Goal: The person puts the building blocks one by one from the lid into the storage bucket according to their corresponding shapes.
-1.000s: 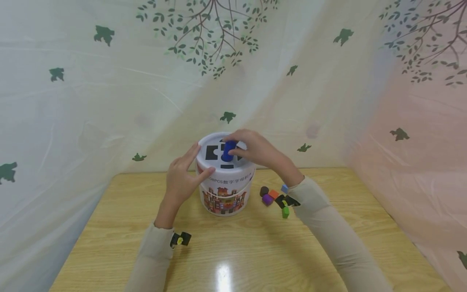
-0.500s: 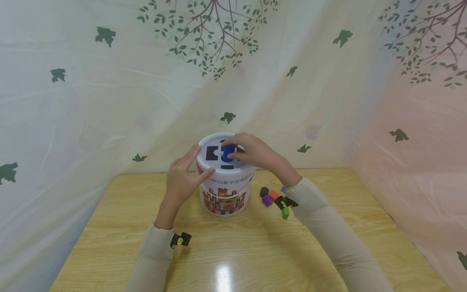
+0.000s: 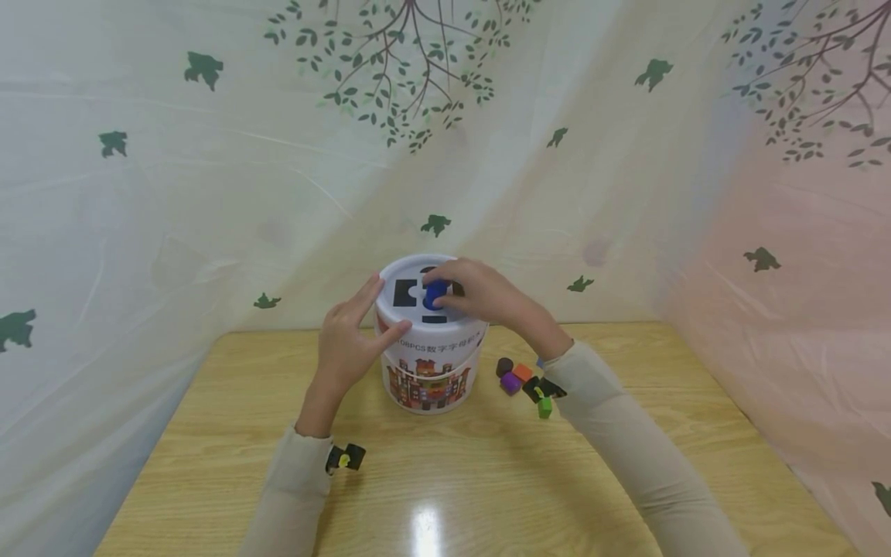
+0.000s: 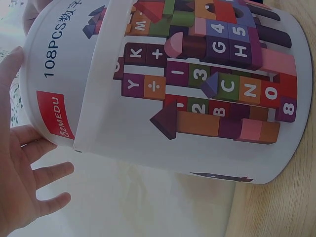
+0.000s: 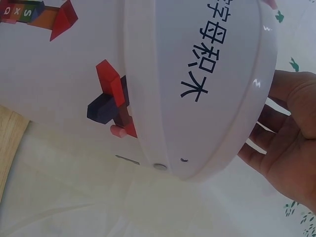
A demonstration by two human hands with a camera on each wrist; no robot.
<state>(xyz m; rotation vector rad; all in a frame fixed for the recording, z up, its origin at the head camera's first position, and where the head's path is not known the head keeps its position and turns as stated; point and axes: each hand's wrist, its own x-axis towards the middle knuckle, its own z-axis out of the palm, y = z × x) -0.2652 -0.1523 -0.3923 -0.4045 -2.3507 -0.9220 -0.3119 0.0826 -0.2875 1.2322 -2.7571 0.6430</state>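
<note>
A white bucket [image 3: 429, 363] with printed block pictures stands upright on the table. Its white lid [image 3: 391, 271] has several dark cut-out openings. My left hand [image 3: 346, 342] rests on the lid's left rim, thumb and fingers spread; the left wrist view shows this hand [image 4: 22, 182] beside the bucket's upper end. Between the thumb and fingers of my right hand [image 3: 483, 292] is a blue cylinder block [image 3: 435, 294], pinched upright at the middle of the lid. Its lower end is hard to make out. In the right wrist view the right hand [image 5: 291, 133] is partly behind the lid's edge, and the block is hidden.
Right of the bucket lie several small blocks: a dark brown one [image 3: 504, 367], a purple one [image 3: 510, 383], an orange one [image 3: 522, 373] and a green one [image 3: 544, 408]. A blue one is mostly covered by the right sleeve. A patterned curtain [image 3: 334, 232] hangs behind the table [image 3: 431, 464].
The right hand has come down slightly with the blue cylinder block, of which less shows above the lid. The left hand stays on the rim.
</note>
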